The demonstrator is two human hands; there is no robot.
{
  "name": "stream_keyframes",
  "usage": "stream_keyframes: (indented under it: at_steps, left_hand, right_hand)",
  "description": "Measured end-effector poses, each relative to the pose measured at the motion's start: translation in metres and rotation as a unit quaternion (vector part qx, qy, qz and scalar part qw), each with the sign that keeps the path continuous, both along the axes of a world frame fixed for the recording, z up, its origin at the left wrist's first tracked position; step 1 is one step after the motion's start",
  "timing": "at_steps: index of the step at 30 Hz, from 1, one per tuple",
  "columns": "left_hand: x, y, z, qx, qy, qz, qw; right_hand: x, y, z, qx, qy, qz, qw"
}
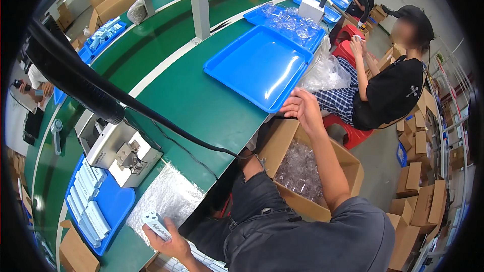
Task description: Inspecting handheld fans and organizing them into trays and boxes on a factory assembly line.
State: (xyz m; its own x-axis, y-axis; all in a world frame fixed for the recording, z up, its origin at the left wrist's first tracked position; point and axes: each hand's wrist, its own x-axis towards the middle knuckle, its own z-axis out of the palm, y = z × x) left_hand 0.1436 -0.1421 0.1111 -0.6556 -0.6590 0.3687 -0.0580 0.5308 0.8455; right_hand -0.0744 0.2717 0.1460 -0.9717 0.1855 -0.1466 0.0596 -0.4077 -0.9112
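Observation:
My left hand (170, 244), low in the view, grips a small pale-blue and white carton (158, 225) with dark print on its side. It is held over the near edge of a bubble-wrap sheet (165, 197) on the green table. My right hand (304, 108) reaches out to the near right corner of a bare blue tray (259, 65). Its fingers are slightly bent and apart, beside the tray's rim; whether they touch it I cannot tell. Left of the bubble wrap, another blue tray (120, 204) carries several similar cartons (86, 185).
A white metal device (132, 158) stands behind the bubble wrap, under a thick black flexible arm (80, 78). Clear plastic parts fill a cardboard box (275, 143) below my right arm and a farther blue tray (292, 22). A co-worker (393, 80) sits at the right; a grey post (199, 5) rises beyond.

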Motion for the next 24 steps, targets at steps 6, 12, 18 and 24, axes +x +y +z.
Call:
stream_keyframes:
  at_steps: [6, 12, 18, 24]
  left_hand:
    - [-0.003, 0.006, 0.008, -0.016, 0.001, -0.003, 1.0]
    - [-0.003, 0.01, 0.016, 0.104, -0.016, 0.003, 0.994]
    - [-0.006, 0.009, 0.015, 0.118, 0.011, -0.009, 0.993]
    - [-0.008, 0.013, 0.023, 0.026, 0.024, -0.013, 0.999]
  right_hand:
    - [0.012, -0.03, 0.003, 0.144, 0.103, -0.215, 0.96]
    - [0.03, -0.075, 0.089, 0.219, 0.388, -0.063, 0.893]
    - [0.039, -0.108, 0.19, 0.201, 0.641, 0.171, 0.721]
    - [0.04, -0.119, 0.208, 0.157, 0.65, 0.327, 0.667]
